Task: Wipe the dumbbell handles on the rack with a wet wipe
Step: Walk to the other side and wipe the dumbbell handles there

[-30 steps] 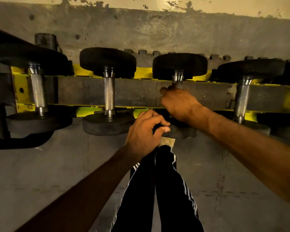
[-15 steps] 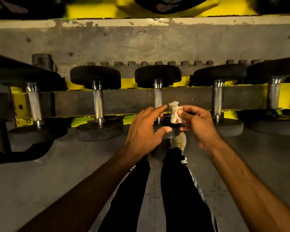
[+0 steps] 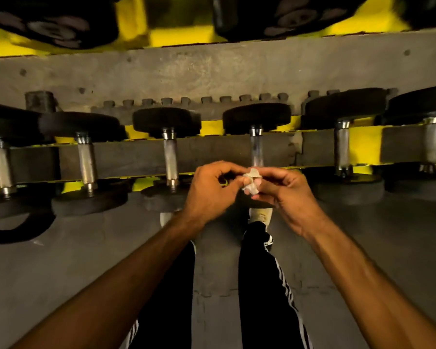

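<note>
Grey rubber floor [image 3: 61, 273] runs beneath the yellow dumbbell rack [image 3: 212, 127]. Just in front of the rack, at the near end of one dumbbell handle [image 3: 256, 149], the left hand [image 3: 207, 195] and right hand [image 3: 285, 195] hold a crumpled wet wipe [image 3: 251, 181] between them, each grip pinched on it.

I see the wipe [image 3: 251, 181] as a small, crumpled, whitish wad. It is pinched between the fingertips of the left hand [image 3: 209, 195] and the right hand [image 3: 285, 195], just in front of the near end of one handle [image 3: 256, 149]. That handle looks duller than the rest. Six dumbbells lie side by side on the yellow rack [image 3: 212, 127], each with black heads and a steel handle pointing away from me. Its left neighbour [image 3: 170, 157] shines pale.
</note>
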`<state>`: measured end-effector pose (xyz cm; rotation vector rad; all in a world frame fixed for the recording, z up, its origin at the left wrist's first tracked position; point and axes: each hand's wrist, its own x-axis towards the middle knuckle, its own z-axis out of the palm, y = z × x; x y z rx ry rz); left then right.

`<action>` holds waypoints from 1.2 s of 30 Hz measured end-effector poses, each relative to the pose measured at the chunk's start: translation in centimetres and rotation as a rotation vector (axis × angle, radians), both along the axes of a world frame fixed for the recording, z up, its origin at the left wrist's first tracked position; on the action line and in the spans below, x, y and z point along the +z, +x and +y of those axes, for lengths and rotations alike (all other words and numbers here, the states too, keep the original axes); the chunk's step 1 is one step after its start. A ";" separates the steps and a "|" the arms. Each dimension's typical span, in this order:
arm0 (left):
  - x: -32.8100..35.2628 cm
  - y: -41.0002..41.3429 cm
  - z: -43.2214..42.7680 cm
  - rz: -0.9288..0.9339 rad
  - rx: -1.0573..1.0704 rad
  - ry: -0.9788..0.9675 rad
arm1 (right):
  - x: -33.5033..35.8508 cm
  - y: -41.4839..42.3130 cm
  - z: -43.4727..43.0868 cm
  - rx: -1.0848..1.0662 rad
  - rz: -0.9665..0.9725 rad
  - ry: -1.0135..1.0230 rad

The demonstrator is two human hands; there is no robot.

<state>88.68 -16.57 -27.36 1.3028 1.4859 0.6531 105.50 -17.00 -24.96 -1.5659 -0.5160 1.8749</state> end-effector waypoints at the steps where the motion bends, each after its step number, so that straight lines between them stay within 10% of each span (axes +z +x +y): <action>1: 0.0 1.4 0.0 -0.005 0.034 -0.043 | 0.2 1.5 0.0 0.014 0.047 -0.005; 13: -3.1 10.1 0.1 0.169 0.091 -0.067 | -5.7 10.7 3.4 0.219 -0.417 0.143; 29: -5.8 6.6 -4.8 0.294 0.052 0.059 | -8.8 5.6 6.7 1.432 -0.923 0.860; 36: -6.7 5.6 -4.8 0.288 0.002 0.114 | -7.7 -0.4 9.2 1.909 -1.066 0.666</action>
